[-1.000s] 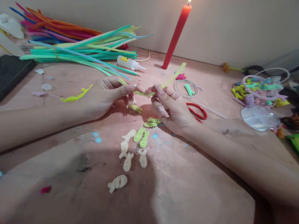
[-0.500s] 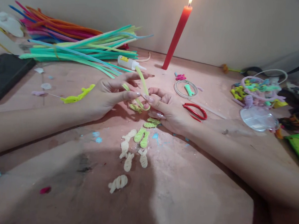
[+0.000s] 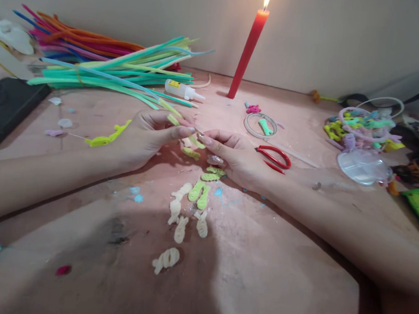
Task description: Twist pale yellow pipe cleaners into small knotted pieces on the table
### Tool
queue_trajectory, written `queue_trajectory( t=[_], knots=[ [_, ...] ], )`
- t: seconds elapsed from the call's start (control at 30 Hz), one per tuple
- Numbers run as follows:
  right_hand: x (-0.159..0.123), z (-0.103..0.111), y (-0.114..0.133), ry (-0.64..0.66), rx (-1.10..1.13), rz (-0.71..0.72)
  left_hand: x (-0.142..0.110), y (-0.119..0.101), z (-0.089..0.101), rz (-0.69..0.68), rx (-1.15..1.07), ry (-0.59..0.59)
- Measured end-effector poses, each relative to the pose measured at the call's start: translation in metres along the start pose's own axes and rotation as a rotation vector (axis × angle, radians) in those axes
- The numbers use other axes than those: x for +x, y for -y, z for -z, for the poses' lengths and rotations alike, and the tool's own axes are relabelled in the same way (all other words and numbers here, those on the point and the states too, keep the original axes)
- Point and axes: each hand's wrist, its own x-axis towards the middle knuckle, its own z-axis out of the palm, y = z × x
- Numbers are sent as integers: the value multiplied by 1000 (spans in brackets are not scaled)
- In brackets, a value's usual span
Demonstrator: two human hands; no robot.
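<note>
A pale yellow-green pipe cleaner [image 3: 196, 141] is pinched between both hands at the centre of the head view. My left hand [image 3: 161, 131] grips it with thumb and fingers, and one stretch of it sticks out behind those fingers. Thumb and forefinger of my right hand [image 3: 227, 151] close on its other part, fingertips almost meeting the left ones. Just below lie a small yellow twisted piece [image 3: 191, 153] and several lime green twisted pieces [image 3: 203, 194]. Cream twisted pieces [image 3: 180, 228] are scattered nearer to me.
A lit red candle [image 3: 247, 57] stands tilted at the back. Behind my left hand are a glue bottle [image 3: 180, 89] and bundled pipe cleaners [image 3: 108, 70]. Red-handled pliers [image 3: 275, 157] lie beside my right hand; a phone [image 3: 10, 109] is far left, a colourful pile [image 3: 363, 126] right.
The pipe cleaner's free end, which stood up between my hands, has swung down and left behind my left fingers. My right fingers have shifted slightly left, closer to the left ones.
</note>
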Motion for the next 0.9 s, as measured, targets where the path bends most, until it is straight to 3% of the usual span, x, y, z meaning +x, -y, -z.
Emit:
queue_trajectory(
  t=[0.17, 0.37, 0.6, 0.9],
  knots=[
    [-2, -1, 4, -40, 1, 49, 2, -3, -6, 89, -82, 9],
    [-3, -2, 5, 111, -1, 23, -2, -12, -13, 200, -100, -23],
    [-4, 0, 2, 176, -88, 4, -4, -13, -11, 162, 96, -33],
    [-1, 7, -2, 237, -87, -30, -8, -14, -12, -45, 199, 31]
  ],
)
